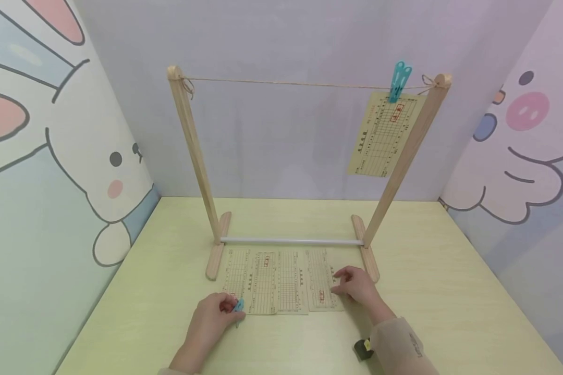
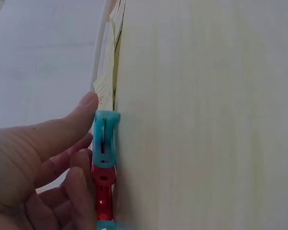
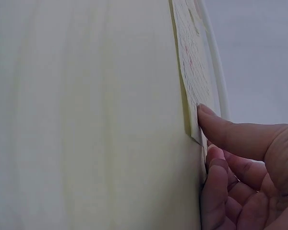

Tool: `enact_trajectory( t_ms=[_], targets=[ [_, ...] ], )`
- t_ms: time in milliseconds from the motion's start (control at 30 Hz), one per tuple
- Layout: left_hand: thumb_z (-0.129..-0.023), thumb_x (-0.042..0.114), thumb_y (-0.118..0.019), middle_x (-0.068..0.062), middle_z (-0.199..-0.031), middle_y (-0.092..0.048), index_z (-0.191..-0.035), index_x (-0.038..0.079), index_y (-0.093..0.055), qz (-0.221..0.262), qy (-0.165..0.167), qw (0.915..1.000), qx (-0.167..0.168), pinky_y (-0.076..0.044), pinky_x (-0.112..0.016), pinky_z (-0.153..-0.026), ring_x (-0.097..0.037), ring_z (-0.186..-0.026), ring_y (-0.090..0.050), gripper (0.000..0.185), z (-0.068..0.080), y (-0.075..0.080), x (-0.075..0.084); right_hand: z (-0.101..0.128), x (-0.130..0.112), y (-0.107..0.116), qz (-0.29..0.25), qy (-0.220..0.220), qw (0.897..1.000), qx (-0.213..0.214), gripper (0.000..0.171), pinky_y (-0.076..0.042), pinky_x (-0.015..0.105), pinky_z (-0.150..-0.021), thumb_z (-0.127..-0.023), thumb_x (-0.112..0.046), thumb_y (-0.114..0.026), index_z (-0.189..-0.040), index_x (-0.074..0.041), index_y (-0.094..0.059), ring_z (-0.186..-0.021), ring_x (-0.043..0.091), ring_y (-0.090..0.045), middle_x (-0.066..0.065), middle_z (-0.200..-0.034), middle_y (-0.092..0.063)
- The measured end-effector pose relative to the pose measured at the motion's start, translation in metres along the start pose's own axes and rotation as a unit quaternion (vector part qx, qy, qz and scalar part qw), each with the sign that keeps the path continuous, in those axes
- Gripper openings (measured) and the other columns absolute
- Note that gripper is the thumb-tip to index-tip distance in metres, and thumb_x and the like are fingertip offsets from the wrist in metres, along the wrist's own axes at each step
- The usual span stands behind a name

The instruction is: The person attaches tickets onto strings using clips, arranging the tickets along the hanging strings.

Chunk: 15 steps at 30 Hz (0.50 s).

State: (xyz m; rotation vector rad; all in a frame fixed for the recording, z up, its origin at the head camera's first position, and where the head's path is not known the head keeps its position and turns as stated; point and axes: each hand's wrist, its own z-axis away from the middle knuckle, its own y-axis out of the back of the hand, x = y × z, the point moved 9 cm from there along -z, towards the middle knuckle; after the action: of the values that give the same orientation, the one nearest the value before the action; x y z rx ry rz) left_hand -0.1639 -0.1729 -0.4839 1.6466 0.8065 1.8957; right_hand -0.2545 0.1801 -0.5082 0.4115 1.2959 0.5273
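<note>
My left hand [image 1: 211, 320] is at the left end of a row of printed slips, its thumb and curled fingers around a teal clothespin [image 2: 104, 139]. A red clothespin [image 2: 103, 191] lies beside it, close to those fingers. At the row's other end, my right hand [image 1: 356, 286] rests its thumb at the edge of the rightmost slip [image 1: 318, 284], finger and thumb spread apart. That slip's corner [image 3: 196, 134] shows between thumb and fingers in the right wrist view. Another slip [image 1: 387, 135] hangs from the string by a teal clothespin [image 1: 399, 82].
A wooden frame with a left post [image 1: 194, 151] and a right post [image 1: 410, 151] carries a string [image 1: 286, 83] across its top. Its white crossbar [image 1: 291, 241] runs just behind the slips. A small black and yellow object [image 1: 363, 350] lies near my right sleeve.
</note>
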Motion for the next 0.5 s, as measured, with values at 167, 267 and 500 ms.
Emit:
enact_trajectory(
  t_ms=[167,267,500],
  targets=[
    [-0.072,0.025,-0.088,0.007,-0.081,-0.063,-0.086,0.017,-0.070,-0.018,0.004,0.9998,-0.006,-0.043,-0.021,-0.064,-0.008,-0.073,-0.053,0.024,-0.0008,0.0005,0.0001,0.0019,0.0005,0.0009,-0.004,0.012,1.000,-0.002,0.041,-0.041,0.023,-0.053,-0.073,-0.002,-0.083,-0.110,0.002,-0.066,-0.058,0.013,-0.048,0.002,-0.072,-0.055],
    [-0.071,0.026,-0.088,0.007,-0.080,-0.062,-0.086,0.017,-0.069,-0.023,0.005,0.9997,-0.011,-0.042,-0.022,-0.063,-0.009,-0.072,-0.052,0.025,-0.0012,0.0002,0.0004,0.0045,-0.0002,0.0014,-0.010,0.014,1.000,-0.009,0.043,-0.040,0.023,-0.053,-0.072,0.000,-0.083,-0.111,0.002,-0.066,-0.060,0.013,-0.047,0.003,-0.074,-0.054],
    [-0.072,0.031,-0.088,0.008,-0.079,-0.060,-0.085,0.019,-0.067,-0.037,0.009,0.9991,-0.019,-0.040,-0.024,-0.061,-0.010,-0.072,-0.050,0.027,0.0001,0.0004,-0.0011,0.0098,-0.0013,-0.0007,-0.003,0.018,1.000,-0.017,0.047,-0.040,0.024,-0.056,-0.069,0.001,-0.084,-0.112,0.002,-0.066,-0.067,0.015,-0.047,0.004,-0.078,-0.053]
  ],
)
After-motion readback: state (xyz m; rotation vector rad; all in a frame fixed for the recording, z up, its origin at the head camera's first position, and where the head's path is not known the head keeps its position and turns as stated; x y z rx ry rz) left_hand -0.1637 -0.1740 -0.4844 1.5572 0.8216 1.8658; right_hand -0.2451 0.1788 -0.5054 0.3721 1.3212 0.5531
